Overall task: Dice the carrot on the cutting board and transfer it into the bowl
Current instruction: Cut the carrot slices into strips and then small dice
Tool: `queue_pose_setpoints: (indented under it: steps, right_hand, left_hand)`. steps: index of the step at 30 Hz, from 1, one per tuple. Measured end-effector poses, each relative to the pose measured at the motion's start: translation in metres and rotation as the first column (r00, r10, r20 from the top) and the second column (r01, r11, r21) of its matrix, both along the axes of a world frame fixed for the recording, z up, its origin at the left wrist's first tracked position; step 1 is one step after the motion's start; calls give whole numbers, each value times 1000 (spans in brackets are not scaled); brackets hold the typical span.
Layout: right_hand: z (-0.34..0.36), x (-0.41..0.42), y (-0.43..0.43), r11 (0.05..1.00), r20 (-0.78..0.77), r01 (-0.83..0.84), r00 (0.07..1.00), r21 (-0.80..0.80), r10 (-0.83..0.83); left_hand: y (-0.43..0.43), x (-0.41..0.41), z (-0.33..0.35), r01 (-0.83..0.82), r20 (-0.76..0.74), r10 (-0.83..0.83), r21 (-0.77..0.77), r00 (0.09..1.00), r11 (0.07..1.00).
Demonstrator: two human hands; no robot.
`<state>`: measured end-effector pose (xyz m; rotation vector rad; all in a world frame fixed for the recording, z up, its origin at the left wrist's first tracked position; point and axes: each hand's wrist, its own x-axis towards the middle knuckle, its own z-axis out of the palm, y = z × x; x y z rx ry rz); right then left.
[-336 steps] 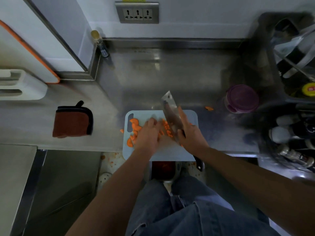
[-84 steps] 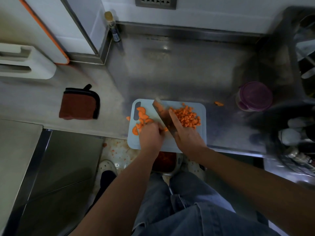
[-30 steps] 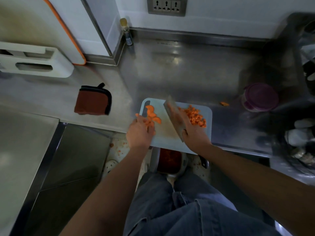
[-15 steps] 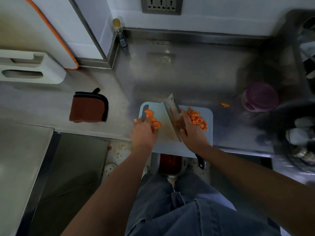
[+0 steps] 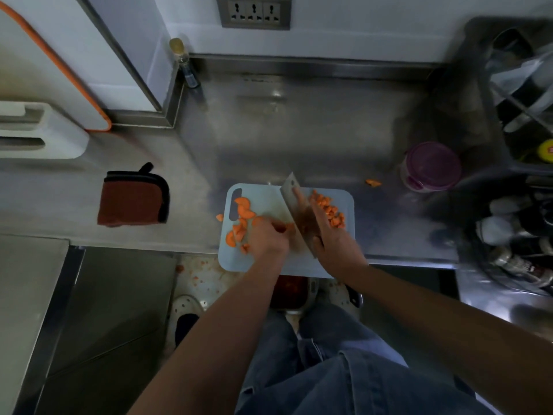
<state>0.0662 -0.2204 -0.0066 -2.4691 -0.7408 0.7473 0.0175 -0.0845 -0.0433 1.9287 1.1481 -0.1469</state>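
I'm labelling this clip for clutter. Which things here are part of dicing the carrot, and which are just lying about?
In use: cutting board, cleaver in the right hand, carrot slices, some held by the left hand, diced carrot pile.
Lying about: pot holder, bottle, purple-lidded container, stray carrot piece on the counter.

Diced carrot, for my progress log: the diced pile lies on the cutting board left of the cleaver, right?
No: the head view shows the diced pile on the cutting board right of the cleaver; uncut slices lie left.
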Motion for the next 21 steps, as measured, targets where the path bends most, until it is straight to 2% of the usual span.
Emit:
queue_pose_setpoints:
  steps: [5, 12, 18, 21]
  right_hand:
    - [-3, -8, -4, 998, 17, 0, 1000, -68, 1]
    - [-11, -15, -7, 990, 46, -101, 993, -103, 106]
    - [-12, -11, -6, 986, 80, -104, 990, -127, 114]
    - [-14, -11, -6, 986, 69, -98, 992, -133, 108]
  left_hand:
    - [-5, 0, 2, -41, -44, 45, 86, 998, 995]
    - [-10, 0, -4, -113, -61, 114, 22, 992, 993]
    - [-16, -1, 3, -224, 0, 224, -14, 975, 974]
    - [-18, -3, 5, -168, 6, 168, -12, 986, 986]
